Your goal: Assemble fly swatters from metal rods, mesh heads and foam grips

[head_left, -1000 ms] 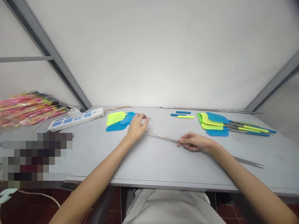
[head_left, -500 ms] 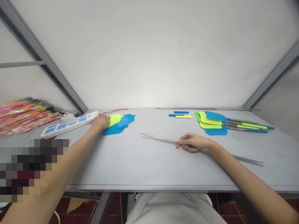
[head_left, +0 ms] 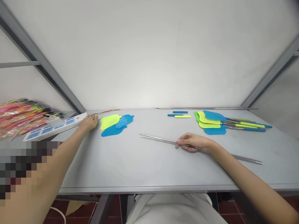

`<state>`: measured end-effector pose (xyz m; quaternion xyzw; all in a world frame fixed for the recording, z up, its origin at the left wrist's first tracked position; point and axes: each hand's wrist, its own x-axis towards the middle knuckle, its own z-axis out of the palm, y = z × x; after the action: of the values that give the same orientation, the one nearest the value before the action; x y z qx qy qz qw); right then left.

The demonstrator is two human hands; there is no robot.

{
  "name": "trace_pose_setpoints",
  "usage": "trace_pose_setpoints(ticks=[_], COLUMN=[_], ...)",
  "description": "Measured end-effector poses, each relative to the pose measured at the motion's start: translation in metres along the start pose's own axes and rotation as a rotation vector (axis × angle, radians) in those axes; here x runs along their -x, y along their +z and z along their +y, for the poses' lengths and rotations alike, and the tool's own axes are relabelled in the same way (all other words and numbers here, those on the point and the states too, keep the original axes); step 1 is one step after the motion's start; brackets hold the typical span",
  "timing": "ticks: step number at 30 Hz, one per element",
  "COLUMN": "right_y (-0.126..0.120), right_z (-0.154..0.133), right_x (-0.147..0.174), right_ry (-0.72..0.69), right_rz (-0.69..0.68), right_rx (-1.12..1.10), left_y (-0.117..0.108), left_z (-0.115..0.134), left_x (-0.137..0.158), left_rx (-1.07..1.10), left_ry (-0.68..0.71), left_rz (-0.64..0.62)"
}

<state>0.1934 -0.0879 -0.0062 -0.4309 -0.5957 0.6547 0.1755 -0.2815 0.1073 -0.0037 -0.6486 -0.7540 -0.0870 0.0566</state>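
Observation:
My left hand (head_left: 89, 122) lies palm down at the right end of a white power strip (head_left: 57, 125), its outer side against the strip; its fingers rest on the table and appear to hold nothing. Just right of it lie fly swatter heads: one yellow-green (head_left: 110, 121), one blue with fine holes (head_left: 125, 121) and another blue (head_left: 113, 130). My right hand (head_left: 189, 142) is closed around thin metal rods (head_left: 157, 138), whose far ends (head_left: 248, 160) come out beyond my forearm.
Finished-looking fly swatters (head_left: 215, 130) are piled at the right. Blue and yellow handle grips (head_left: 182, 116) lie at the back, near long metal rods (head_left: 206, 108) along the wall. Plastic-wrapped colourful bundles (head_left: 21, 116) sit at the far left. Metal frame posts (head_left: 268, 74) flank the table (head_left: 149, 168).
My left hand has moved left, off the yellow-green swatter head's edge, and the power strip has slid left with it. My right hand keeps the rods in nearly the same place.

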Motion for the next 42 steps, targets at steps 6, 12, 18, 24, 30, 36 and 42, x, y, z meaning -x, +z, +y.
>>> trace_pose_setpoints(ticks=[6,12,18,24,30,36,42], right_y=[0.000,0.000,-0.004,-0.014,-0.026,-0.031,-0.025], right_z=[0.001,0.000,-0.002,-0.001,-0.005,-0.005,-0.003], right_x=[0.000,-0.003,-0.008,-0.017,-0.025,-0.027,-0.023], right_ry=[-0.004,0.019,0.076,0.099,0.129,0.145,0.090], right_rz=[-0.010,-0.018,-0.021,-0.036,-0.121,-0.187,-0.145], right_rx=[-0.016,-0.040,-0.071,-0.091,-0.081,-0.098,-0.036], left_y=[0.000,-0.015,-0.053,-0.059,-0.027,-0.011,-0.011], left_z=[0.005,0.048,0.138,0.194,0.200,0.203,0.205], left_x=[0.003,0.018,0.093,0.162,0.163,0.167,0.178], left_rx=[0.009,0.100,0.387,0.366,0.344,0.292,0.240], left_ry=[-0.011,0.053,0.501,0.927,0.998,0.926,0.860], left_rz=[0.002,0.080,-0.016,-0.169,-0.122,-0.071,-0.067])
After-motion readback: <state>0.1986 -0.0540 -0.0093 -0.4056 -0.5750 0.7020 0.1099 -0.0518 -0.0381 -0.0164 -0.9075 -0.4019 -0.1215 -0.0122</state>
